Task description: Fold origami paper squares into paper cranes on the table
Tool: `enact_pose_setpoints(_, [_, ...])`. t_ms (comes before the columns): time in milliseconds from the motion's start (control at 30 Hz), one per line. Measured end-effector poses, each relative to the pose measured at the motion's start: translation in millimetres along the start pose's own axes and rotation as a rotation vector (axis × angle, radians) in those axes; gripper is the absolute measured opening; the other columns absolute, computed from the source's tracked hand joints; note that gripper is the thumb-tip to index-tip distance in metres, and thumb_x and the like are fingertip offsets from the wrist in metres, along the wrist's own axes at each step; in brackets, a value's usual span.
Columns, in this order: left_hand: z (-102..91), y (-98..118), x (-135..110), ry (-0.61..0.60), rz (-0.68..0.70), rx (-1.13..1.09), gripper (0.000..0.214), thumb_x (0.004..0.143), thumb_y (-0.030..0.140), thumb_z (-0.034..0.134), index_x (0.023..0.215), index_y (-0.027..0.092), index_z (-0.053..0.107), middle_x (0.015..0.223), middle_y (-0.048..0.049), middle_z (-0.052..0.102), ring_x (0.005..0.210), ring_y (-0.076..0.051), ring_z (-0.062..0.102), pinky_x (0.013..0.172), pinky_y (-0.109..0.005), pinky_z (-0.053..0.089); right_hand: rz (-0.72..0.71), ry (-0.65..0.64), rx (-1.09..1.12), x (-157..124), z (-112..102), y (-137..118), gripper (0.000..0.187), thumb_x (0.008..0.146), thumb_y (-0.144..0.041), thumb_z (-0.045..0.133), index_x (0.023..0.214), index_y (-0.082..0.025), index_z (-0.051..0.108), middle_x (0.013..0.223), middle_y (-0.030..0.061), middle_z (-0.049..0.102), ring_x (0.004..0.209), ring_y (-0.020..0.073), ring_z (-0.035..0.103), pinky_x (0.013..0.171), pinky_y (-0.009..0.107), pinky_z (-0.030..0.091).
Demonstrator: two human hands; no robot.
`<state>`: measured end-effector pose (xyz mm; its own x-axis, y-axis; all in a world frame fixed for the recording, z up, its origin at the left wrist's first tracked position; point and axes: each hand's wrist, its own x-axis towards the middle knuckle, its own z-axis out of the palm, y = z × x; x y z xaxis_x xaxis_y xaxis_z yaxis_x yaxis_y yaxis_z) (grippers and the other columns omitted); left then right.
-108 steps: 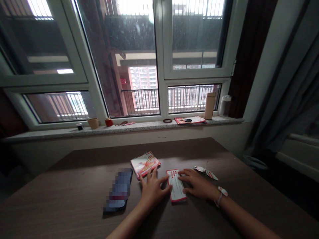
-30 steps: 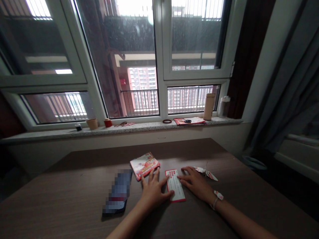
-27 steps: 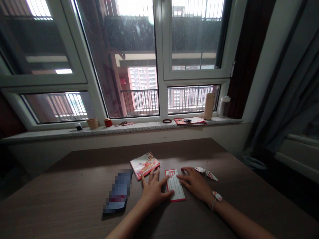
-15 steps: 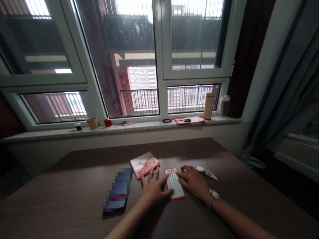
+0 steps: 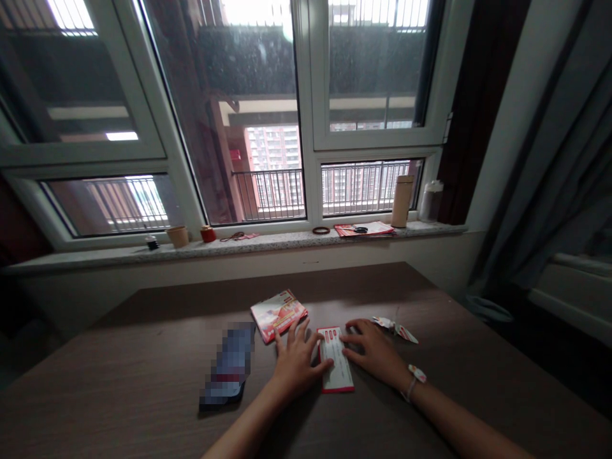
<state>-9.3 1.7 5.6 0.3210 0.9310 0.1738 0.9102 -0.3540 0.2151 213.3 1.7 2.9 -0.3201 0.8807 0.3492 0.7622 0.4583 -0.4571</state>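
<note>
Card (image 5: 337, 371) sits a touch nearer and straighter than half a second ago. It's on the table (image 5: 157, 370) right between the two hands, long side running near to far. Left hand (image 5: 297, 358) is the closer one, thumb lapping over the left edge, while the right hand (image 5: 377, 352) only has fingertips at the right edge, toward the far end. Hands are apart, fingers loosely spread, can't tell if they're pressing.

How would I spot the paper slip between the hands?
On the brown table, look between the left hand and right hand. The paper slip lies flat there. Unlike the wider, pictured stack nearby, it is mostly white with a red near edge.
</note>
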Motion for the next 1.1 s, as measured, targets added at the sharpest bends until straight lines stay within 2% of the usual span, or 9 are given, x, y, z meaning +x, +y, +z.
enact_pose_setpoints(167, [1.5,-1,2,-0.042,-0.024,0.029,0.059,0.074,0.070,0.053,0.129,0.048,0.049,0.157,-0.0016,0.020,0.142,-0.037,0.012,0.101,-0.073,-0.011,-0.010,0.010,0.033,1,-2,-2,0.026,0.080,-0.036,0.065,0.104,-0.028,0.071,0.121,0.0073,0.057,0.116,0.0227,0.049,0.102,0.035,0.036])
enact_pose_setpoints(267, [-0.1,-1,3,-0.091,-0.052,0.028,0.062,0.073,0.073,0.050,0.131,0.052,0.043,0.157,-0.0006,0.018,0.143,-0.039,0.007,0.099,-0.074,-0.011,0.010,0.002,0.014,2,-4,-1,0.027,0.080,-0.039,0.065,0.105,-0.030,0.071,0.122,0.0069,0.056,0.118,0.0237,0.047,0.103,0.036,0.036])
enact_pose_setpoints(433, [-5.1,2,2,-0.129,-0.080,0.033,0.066,0.073,0.075,0.046,0.134,0.050,0.041,0.158,-0.0009,0.014,0.143,-0.040,0.002,0.100,-0.073,-0.011,0.103,-0.050,-0.040,3,-4,2,0.036,0.077,-0.046,0.065,0.111,-0.035,0.068,0.134,0.0054,0.048,0.130,0.0284,0.035,0.110,0.043,0.027])
enact_pose_setpoints(733, [-10.2,4,1,-0.168,-0.093,0.040,0.067,0.073,0.075,0.045,0.135,0.048,0.041,0.158,-0.0023,0.014,0.143,-0.041,0.001,0.101,-0.073,-0.010,0.185,-0.125,-0.112,9,-2,-2,0.053,0.075,-0.045,0.066,0.127,-0.037,0.056,0.147,0.0045,0.035,0.139,0.0299,0.022,0.113,0.045,0.017])
enact_pose_setpoints(967, [-12.3,7,0,-0.139,-0.085,0.041,0.065,0.073,0.073,0.048,0.133,0.049,0.043,0.157,-0.0025,0.018,0.143,-0.041,0.004,0.101,-0.073,-0.010,0.167,-0.135,-0.129,8,1,3,0.056,0.078,-0.046,0.064,0.131,-0.037,0.051,0.150,0.0051,0.032,0.141,0.0308,0.018,0.114,0.047,0.016])
enact_pose_setpoints(1100, [-11.9,6,0,-0.141,-0.089,0.038,0.066,0.073,0.073,0.048,0.134,0.048,0.043,0.158,-0.0026,0.016,0.143,-0.041,0.003,0.101,-0.073,-0.009,0.091,-0.086,-0.090,5,1,7,0.053,0.080,-0.046,0.062,0.131,-0.034,0.052,0.148,0.0062,0.032,0.139,0.0289,0.021,0.114,0.047,0.018])
